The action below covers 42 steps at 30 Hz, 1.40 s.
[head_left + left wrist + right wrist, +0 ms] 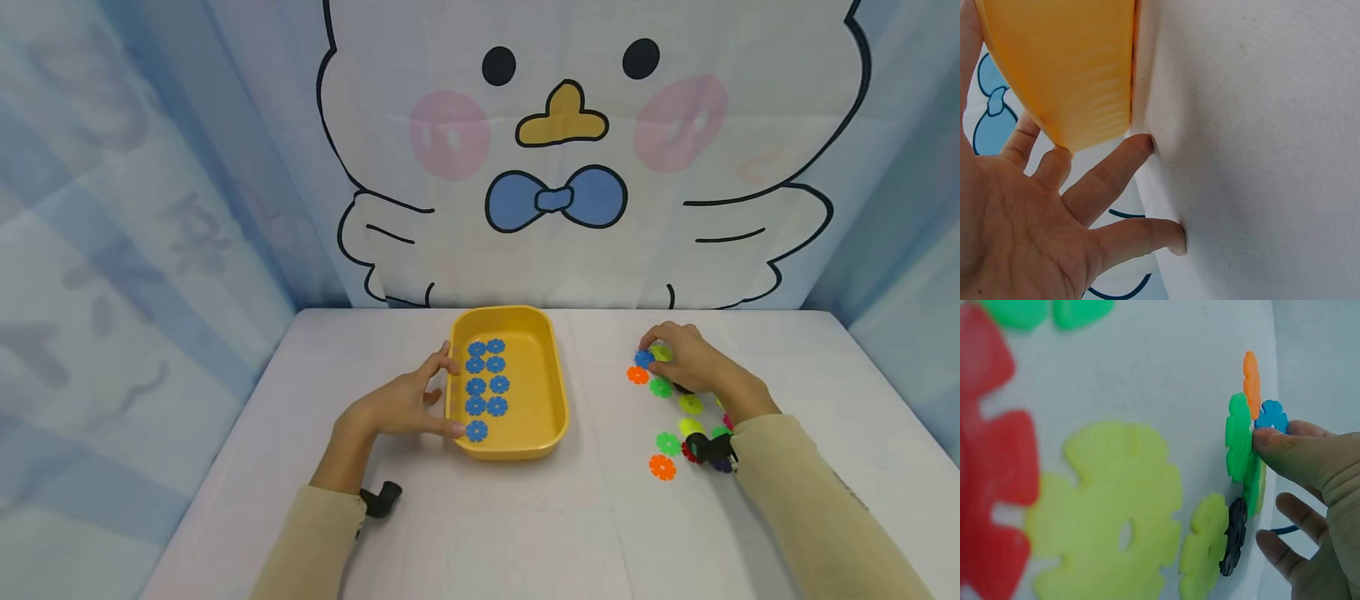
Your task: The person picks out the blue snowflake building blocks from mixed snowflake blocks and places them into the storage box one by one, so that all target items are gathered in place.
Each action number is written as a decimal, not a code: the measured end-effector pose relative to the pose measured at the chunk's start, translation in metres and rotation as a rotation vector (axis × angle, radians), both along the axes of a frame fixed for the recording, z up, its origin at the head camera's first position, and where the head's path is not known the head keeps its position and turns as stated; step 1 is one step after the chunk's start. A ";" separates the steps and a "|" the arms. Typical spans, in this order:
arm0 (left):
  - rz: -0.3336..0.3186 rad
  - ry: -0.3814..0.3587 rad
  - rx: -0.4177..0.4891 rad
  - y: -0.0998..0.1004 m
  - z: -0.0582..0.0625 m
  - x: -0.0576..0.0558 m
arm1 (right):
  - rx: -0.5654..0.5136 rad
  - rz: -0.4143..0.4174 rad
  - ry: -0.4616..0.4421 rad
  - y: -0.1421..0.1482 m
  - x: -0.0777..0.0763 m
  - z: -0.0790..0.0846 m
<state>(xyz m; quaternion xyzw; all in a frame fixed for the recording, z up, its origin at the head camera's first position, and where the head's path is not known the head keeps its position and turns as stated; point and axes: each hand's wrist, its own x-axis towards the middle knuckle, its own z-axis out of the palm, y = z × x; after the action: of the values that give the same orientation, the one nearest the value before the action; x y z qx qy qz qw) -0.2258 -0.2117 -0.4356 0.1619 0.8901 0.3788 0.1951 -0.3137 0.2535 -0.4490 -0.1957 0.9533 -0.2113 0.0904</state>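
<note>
A yellow tray [558, 400] holds several blue flower-shaped plastic discs [476, 386], set in two columns along its left side. My left hand [412, 404] rests against the tray's left side, its fingers spread. In the left wrist view, some fingertips touch the tray and two others reach to the tabletop. At the right, my right hand [686, 358] pinches a blue disc [1271, 416] between thumb and forefinger, beside the loose coloured discs. Near it lie an orange disc [637, 375], a green disc [1238, 437] and a black disc [1234, 537].
More loose discs lie under and near the right forearm, among them a green disc [668, 444], an orange disc [662, 467] and a yellow disc [1110, 512]. The white tabletop [525, 533] ends at a cartoon-printed curtain [555, 258].
</note>
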 end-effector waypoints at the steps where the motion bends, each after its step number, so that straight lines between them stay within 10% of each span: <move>1: -0.001 0.002 0.000 0.000 0.000 0.000 | -0.003 0.004 0.004 0.000 0.001 0.000; 22: 0.026 0.001 -0.053 0.003 0.000 0.000 | 0.137 0.170 0.163 -0.002 0.011 -0.005; 42: 0.041 -0.002 -0.062 0.004 -0.003 0.000 | 0.035 0.121 0.183 -0.014 0.028 0.015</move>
<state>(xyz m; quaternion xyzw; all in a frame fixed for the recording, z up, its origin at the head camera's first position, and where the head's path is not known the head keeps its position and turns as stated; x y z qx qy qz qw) -0.2262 -0.2078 -0.4384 0.1369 0.9043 0.3553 0.1933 -0.2855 0.2399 -0.4341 -0.2696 0.9476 -0.1702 0.0188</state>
